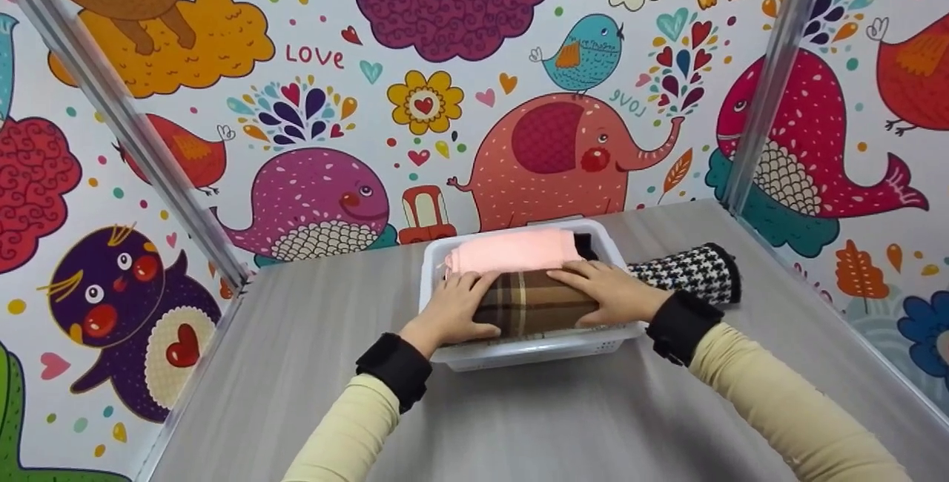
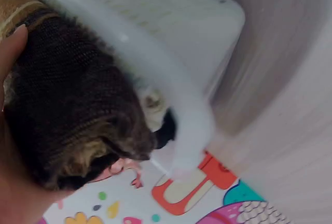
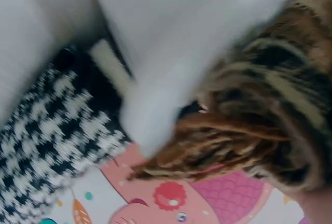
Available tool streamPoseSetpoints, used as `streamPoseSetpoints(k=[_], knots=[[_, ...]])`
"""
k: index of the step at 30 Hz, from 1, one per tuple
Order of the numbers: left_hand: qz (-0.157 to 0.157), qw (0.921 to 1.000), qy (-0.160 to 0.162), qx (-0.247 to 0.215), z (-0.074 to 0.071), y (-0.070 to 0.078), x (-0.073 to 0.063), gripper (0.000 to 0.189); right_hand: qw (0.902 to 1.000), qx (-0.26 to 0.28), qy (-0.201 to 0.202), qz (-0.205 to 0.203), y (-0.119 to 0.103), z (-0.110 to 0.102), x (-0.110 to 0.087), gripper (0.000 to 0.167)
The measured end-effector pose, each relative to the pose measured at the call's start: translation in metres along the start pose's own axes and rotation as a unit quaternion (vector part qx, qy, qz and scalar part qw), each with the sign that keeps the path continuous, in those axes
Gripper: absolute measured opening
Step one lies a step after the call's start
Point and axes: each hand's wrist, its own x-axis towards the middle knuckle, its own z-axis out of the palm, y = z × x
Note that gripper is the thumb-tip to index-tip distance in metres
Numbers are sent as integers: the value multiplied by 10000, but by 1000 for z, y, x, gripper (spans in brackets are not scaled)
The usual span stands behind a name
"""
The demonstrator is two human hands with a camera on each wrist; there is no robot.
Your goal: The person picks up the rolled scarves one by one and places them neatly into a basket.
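Observation:
A rolled brown plaid scarf (image 1: 530,302) lies across the front of a white plastic basket (image 1: 534,360). My left hand (image 1: 454,309) grips its left end, the thumb on the near side and the fingers over the top. At the other end my right hand (image 1: 619,294) holds the roll in the same way. Folded layers show at the scarf's end in the left wrist view (image 2: 72,94) and in the right wrist view (image 3: 290,99). Behind the roll, a pink rolled cloth (image 1: 515,251) sits in the basket. Whatever lies beneath is mostly hidden.
A black-and-white houndstooth cloth (image 1: 693,274) lies on the grey table (image 1: 334,363), just right of the basket. Something black (image 1: 584,246) shows at the basket's back right corner. Cartoon-printed walls (image 1: 319,193) with metal posts stand behind and at both sides.

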Motion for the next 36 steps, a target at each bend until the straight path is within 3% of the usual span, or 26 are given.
streamPoseSetpoints(k=[8,13,17,21,24,26,28,29,31,33,36], knots=[[-19,9998,199,-65,26,-8,-3,86,9994,353,-63,-18,6,19,3,80],[-11,9995,271,-132,27,-9,-3,86,9993,376,53,31,4,19,2,79],[-41,9983,554,-153,24,-7,-4,88,9990,443,65,-54,3,11,-1,80],[-102,9968,789,-75,17,2,-11,91,9901,1385,175,-176,18,-1,-10,78],[-34,9944,1051,71,13,9,-19,92,9674,2448,495,414,43,-10,-25,69],[206,9890,1448,223,14,15,-26,89,9490,2849,829,1065,64,-14,-37,63],[598,9772,2002,374,18,22,-34,84,9431,2655,992,1740,83,-15,-51,56],[833,9690,2286,429,20,26,-38,80,9452,2444,990,1925,91,-14,-56,54],[1340,9528,2701,353,26,35,-47,72,9595,1726,790,2080,105,-9,-64,57],[1876,9437,2725,49,34,43,-56,65,9752,931,459,1953,114,-2,-67,62],[2477,9437,2130,-525,48,53,-67,58,9844,115,89,1752,120,12,-65,69]])
